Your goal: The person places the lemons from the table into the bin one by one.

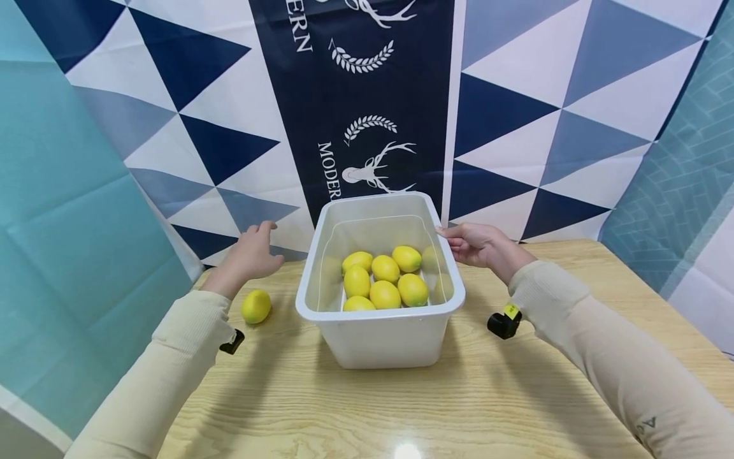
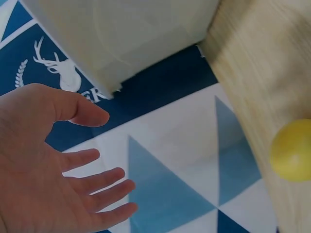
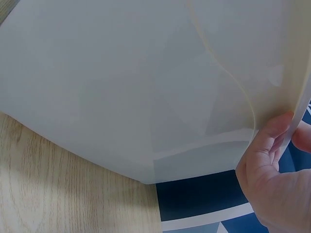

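Observation:
A white plastic bin (image 1: 381, 341) stands mid-table with several yellow lemons (image 1: 385, 294) lying in its bottom. My right hand (image 1: 478, 245) grips the bin's right rim, its thumb on one side and curled fingers under the edge, as the right wrist view shows at the bin's wall (image 3: 121, 97). To the left of the bin, my left hand (image 1: 249, 255) is raised with fingers spread and holds nothing; in the left wrist view that hand (image 2: 58, 165) is apart from the bin. A single lemon (image 1: 256, 306) lies on the table below and beside the left wrist.
The wood-grain table (image 1: 367, 408) runs back to a patterned cloth (image 1: 223, 146) hanging close behind the bin. Teal cloth (image 1: 80, 242) hangs at the left side. Small black wrist devices (image 1: 504, 324) sit below the sleeves.

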Available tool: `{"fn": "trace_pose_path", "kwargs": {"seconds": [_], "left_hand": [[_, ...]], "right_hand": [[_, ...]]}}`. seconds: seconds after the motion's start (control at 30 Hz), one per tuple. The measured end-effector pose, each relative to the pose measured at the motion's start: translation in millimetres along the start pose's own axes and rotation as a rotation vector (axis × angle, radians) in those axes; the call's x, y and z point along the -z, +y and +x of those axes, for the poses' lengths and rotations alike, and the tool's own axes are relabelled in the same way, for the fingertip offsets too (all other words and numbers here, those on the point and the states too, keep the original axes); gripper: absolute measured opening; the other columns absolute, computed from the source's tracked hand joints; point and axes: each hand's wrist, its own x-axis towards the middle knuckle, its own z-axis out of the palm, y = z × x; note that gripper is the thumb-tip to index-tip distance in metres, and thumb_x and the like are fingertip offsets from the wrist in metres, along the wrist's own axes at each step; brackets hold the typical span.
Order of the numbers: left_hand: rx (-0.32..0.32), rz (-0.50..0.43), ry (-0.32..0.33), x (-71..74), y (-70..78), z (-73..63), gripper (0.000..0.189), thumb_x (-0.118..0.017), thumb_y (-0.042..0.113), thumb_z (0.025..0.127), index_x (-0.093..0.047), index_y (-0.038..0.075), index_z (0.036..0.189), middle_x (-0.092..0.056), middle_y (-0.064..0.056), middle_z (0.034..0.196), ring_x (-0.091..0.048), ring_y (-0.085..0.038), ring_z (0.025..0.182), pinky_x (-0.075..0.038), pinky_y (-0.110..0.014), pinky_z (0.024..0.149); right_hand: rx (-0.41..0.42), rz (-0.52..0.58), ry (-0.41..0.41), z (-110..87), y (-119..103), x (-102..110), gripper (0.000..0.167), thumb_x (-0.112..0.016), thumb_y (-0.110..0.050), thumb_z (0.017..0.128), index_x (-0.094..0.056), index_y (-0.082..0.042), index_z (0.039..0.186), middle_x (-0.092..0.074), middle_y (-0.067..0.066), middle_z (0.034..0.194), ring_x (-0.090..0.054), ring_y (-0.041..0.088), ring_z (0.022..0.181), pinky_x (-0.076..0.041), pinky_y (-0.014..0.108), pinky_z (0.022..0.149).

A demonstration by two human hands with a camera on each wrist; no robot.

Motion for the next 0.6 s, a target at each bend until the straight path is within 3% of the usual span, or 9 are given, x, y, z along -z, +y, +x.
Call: {"fn": "trace_pose_path", "kwargs": {"seconds": [0.2,0.6], "left_hand": [[0.048,-0.006,-0.029,-11.2,-13.5,1.0,0.070,-0.058,0.024,0.089,-0.027,-0.006,0.144,-0.035,-0.031,0.146,-0.039,-0.045,0.132,-0.040,-0.058,0.108],[0.134,0.005,-0.147,-25.5,-36.4,-1.2,0.074,-0.053,0.027,0.091,-0.021,-0.010,0.146,-0.029,-0.038,0.145,-0.035,-0.052,0.132,-0.036,-0.061,0.108]], "right_hand": [[0.004,-0.003,-0.008,0.2,0,2,0.013,-0.056,-0.014,0.095,-0.048,-0.010,0.105,-0.070,0.000,0.075,-0.067,0.008,0.072,-0.058,0.019,0.072],[0.013,-0.005,0.005,-0.7,0,2,0.011,-0.056,-0.013,0.095,-0.049,-0.010,0.103,-0.071,-0.001,0.074,-0.067,0.008,0.072,-0.058,0.020,0.071]]}}
